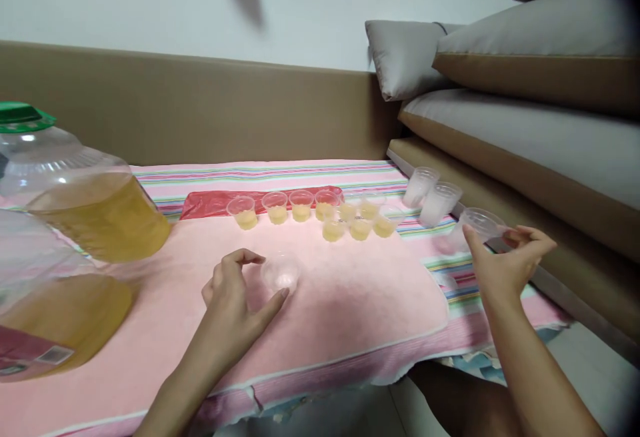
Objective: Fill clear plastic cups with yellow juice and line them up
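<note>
An empty clear cup point(281, 273) stood upright on the pink towel point(350, 304), mouth up, its long axis vertical, just in front of the cluster of filled cups point(320, 214) and nearer the person than they were. The left hand point(235, 290) lay just to the left of that cup, fingers curled around it, with the thumb reaching under its near side and the forefinger arched over its far side; whether the fingers pressed the wall or only ringed it could not be told. The left hand was by far the nearer of the two to this cup. Well to the right of it, the right hand point(505, 260) held a second empty cup point(477, 226) lifted off the towel, pinched at the rim between thumb and fingers, tilted with its mouth toward the upper right. Beyond that hand, right of the filled cups, two stacks of empty cups point(430, 194) lay leaning with their mouths toward the upper right, close to the edge of the cushions point(525, 144). The filled cups held a yellow liquid, some in a row on a red sheet point(210, 204). Far to the left of the empty cup stood two large plastic jugs point(85, 204) of the same yellow liquid, one with a green lid point(23, 116). A striped cloth point(260, 174) showed under the towel, backed by a tan panel point(200, 104).
</note>
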Demonstrator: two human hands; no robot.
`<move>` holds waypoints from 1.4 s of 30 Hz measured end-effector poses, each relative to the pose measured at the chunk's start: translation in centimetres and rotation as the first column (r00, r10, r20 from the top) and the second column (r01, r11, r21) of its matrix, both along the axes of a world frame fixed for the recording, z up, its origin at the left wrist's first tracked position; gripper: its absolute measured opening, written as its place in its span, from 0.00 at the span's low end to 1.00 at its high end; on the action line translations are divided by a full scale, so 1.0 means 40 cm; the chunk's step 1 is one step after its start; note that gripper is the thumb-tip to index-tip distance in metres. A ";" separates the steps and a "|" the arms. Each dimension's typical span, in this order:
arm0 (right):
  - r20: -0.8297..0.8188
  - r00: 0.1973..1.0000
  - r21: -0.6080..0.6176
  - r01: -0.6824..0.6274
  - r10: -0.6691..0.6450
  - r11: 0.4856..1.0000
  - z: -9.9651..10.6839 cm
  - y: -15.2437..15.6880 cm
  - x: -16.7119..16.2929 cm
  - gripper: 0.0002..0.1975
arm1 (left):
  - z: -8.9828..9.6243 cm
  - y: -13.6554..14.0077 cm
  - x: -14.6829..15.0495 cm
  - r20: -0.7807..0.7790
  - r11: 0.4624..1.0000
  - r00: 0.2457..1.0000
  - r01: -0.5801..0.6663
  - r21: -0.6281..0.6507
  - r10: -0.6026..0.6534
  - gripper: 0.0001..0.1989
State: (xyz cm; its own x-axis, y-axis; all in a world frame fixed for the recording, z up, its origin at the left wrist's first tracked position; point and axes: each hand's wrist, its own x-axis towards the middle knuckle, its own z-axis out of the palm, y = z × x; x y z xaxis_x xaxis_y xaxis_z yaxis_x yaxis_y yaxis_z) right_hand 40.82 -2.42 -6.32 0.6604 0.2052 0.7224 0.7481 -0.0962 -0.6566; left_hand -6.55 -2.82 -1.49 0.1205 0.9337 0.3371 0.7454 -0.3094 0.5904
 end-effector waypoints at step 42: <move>-0.130 0.991 -0.228 -0.009 -0.022 0.974 -0.063 0.050 0.053 0.42 | 0.009 -0.001 -0.008 0.017 0.999 1.000 0.011 -0.052 -0.011 0.29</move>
